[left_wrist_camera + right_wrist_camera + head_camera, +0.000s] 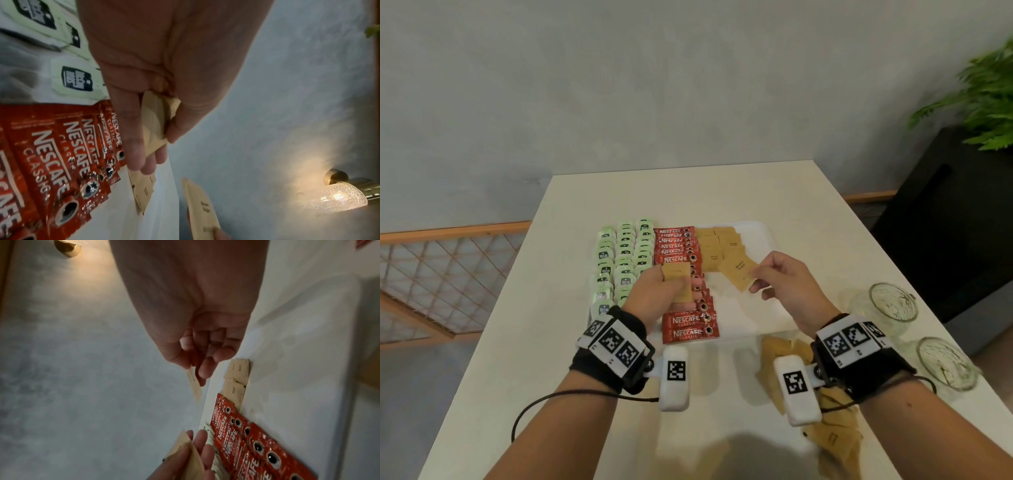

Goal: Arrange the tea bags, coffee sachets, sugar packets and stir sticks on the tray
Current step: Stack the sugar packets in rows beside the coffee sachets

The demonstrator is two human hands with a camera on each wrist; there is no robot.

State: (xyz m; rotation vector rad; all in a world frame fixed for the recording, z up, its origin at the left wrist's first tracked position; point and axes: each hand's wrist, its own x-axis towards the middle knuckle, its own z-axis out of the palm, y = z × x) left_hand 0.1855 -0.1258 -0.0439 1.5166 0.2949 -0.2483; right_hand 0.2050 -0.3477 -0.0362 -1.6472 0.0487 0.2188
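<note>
Sugar packets in both hands, over a tray that's half laid out.

The left hand (659,291) grips a small stack of brown sugar packets (677,284) above the red coffee sachets (690,323); the right hand (782,279) pinches one packet (739,275) over the white tray (760,236), whose right side is bare up to the rim. Tea bags (625,260) fill three columns at left, sachets one column, too overlapped to count. Two glass cups (893,303) crowd the table's right edge; loose packets (835,435) lie near the front.

Head high, downward; wrists close, sharing tray (763,236).
</note>
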